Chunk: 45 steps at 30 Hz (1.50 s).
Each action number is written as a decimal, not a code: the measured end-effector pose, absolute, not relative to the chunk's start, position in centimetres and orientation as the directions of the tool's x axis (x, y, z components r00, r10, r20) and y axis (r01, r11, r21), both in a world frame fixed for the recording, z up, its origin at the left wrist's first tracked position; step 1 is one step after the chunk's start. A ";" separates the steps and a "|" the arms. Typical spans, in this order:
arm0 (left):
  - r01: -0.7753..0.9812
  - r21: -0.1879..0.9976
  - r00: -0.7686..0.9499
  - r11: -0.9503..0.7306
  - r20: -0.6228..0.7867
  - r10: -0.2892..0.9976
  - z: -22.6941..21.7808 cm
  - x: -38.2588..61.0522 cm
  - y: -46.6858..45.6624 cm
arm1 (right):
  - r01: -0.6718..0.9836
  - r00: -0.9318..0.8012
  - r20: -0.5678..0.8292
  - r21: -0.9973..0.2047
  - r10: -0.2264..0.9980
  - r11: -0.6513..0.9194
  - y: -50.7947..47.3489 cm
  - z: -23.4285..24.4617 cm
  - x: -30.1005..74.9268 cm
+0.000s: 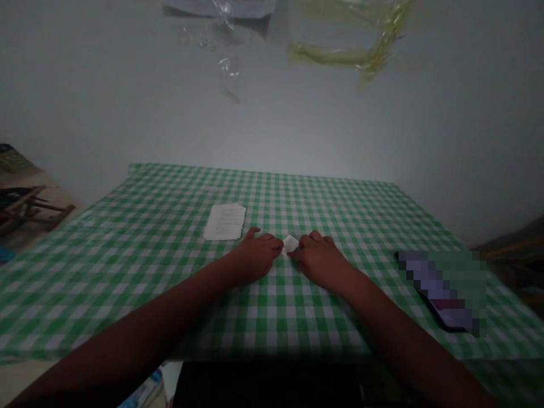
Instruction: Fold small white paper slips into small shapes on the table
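A small folded piece of white paper (290, 243) with faint print lies between my two hands, low over the middle of the table. My left hand (260, 255) pinches its left corner, the little finger sticking out to the back. From the other side, my right hand (319, 256) grips the right edge with thumb and fingers, the rest of them curled. Just beyond my left hand sits a stack of printed white paper sheets (225, 221), its edges slightly uneven.
A green-and-white checked cloth (297, 323) covers the table. To the right lies a phone (437, 294), partly blurred by pixels. Behind the table rises a pale wall (272, 124) with clear and yellow tape (340, 56). Wooden furniture (29, 209) stands at the far left.
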<state>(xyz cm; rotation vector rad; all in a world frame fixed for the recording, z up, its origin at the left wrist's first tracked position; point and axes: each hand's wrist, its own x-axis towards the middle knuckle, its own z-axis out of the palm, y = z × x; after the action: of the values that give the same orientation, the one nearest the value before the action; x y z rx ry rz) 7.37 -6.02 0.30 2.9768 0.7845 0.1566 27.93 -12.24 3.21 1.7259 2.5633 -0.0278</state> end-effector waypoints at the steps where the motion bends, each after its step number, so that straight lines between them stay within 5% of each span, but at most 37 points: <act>1: 0.485 0.094 0.866 -0.870 0.087 0.492 0.2 7.3 -5.9 | 0.937 -0.347 -0.058 0.025 0.936 0.349 -12.1 3.2 28.1; 20: 0.515 0.194 0.819 -0.835 0.176 0.546 -0.6 8.1 -5.2 | 0.981 -0.181 -0.042 0.060 0.983 0.183 -9.9 2.4 29.7; 27: 0.536 0.249 0.781 -0.807 0.217 0.586 -1.4 8.7 -4.9 | 0.938 -0.329 0.067 -0.090 0.942 0.334 -9.7 1.7 29.4; 36: 0.481 0.322 0.774 -0.816 0.282 0.567 -1.4 8.7 -4.3 | 0.883 -0.434 0.184 -0.108 0.882 0.457 -8.7 0.6 29.1; 41: 0.433 0.619 0.607 -0.656 0.338 0.719 -0.9 8.6 -4.5 | 0.767 -0.339 0.307 -0.458 0.889 0.450 -8.4 0.1 28.8; 45: 0.276 0.853 0.470 -0.444 0.283 0.836 -1.0 8.7 -4.3 | 0.575 -0.219 0.198 -0.765 0.955 0.290 -8.4 0.4 28.8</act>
<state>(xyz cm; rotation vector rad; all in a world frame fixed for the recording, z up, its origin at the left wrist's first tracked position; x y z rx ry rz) 8.70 -4.34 -0.98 1.9552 0.9240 0.9321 28.81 -8.38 0.36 2.1399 2.9668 -1.1432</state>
